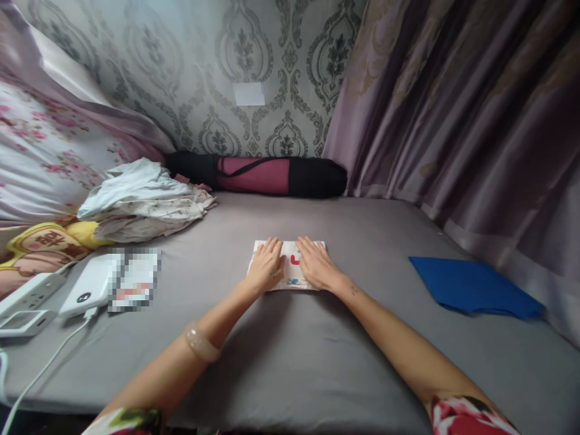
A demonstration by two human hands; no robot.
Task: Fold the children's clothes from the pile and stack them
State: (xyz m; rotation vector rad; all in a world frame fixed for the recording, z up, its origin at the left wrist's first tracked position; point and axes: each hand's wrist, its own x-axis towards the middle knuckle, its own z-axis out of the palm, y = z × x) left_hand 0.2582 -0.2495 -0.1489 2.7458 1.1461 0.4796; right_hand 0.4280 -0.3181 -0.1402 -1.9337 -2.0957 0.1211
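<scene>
**White printed packet point(290, 270) lay beneath left hand point(267, 266) and right hand point(316, 263)**

The grip was released on both sides: neither hand clasped anything, and the fingers lay stretched out, pointing to the far side. The left hand rested on the packet's left part, the right hand on its right part, with a strip showing between them that bore a red mark and small coloured print nearer the person. The packet lay flat at the middle of a grey-sheeted bed point(281, 217); whether it was paper or plastic could not be told.

A pale bangle point(202, 342) circled the left forearm. Well to the right lay a blue cloth point(473, 287). To the left sat a white power bank point(93, 281) with a cable point(63, 344) in its near end, between a power strip point(31, 296) and a pixelated item point(135, 279). Beyond them was a heap of light fabrics point(149, 196). At the far edge, a black-and-maroon long bag point(254, 175) lay along the patterned wallpaper point(244, 48), and a purple curtain point(430, 109) hung at the right.
</scene>
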